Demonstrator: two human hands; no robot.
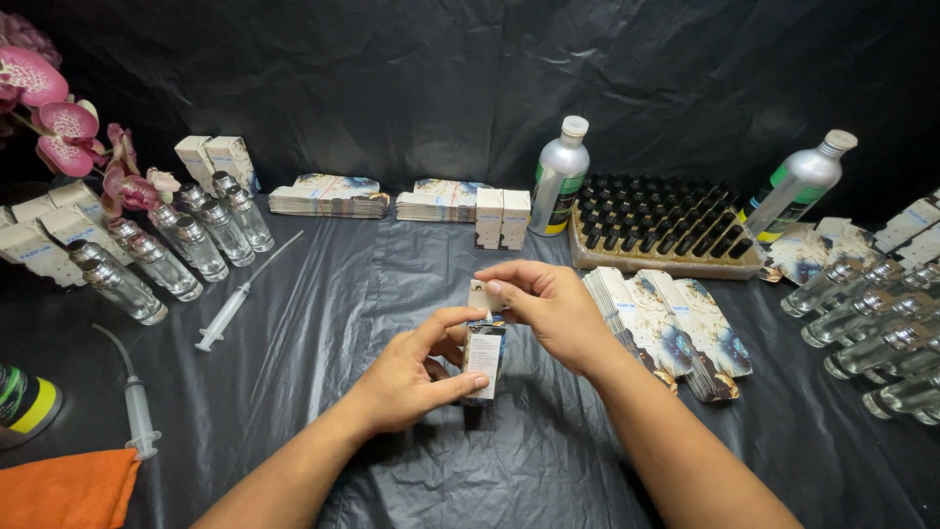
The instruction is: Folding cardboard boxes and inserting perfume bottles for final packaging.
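Observation:
My left hand [416, 377] grips a small upright printed carton [484, 360] at the table's middle, thumb and fingers around its sides. My right hand [548, 309] pinches the carton's top flap [480, 294] between thumb and forefinger. What is inside the carton is hidden. A fanned stack of flat printed cartons [676, 328] lies just right of my right hand.
Clear glass bottles stand at left [171, 255] and lie at right [871, 313]. Two syringes [230, 309] [137, 407], a tray of black caps [661, 220], two silver bottles [558, 176] [798, 186], flat carton stacks [328, 196], folded boxes [501, 217], an orange cloth [64, 490] and pink orchids [59, 122] surround the black sheet [548, 460].

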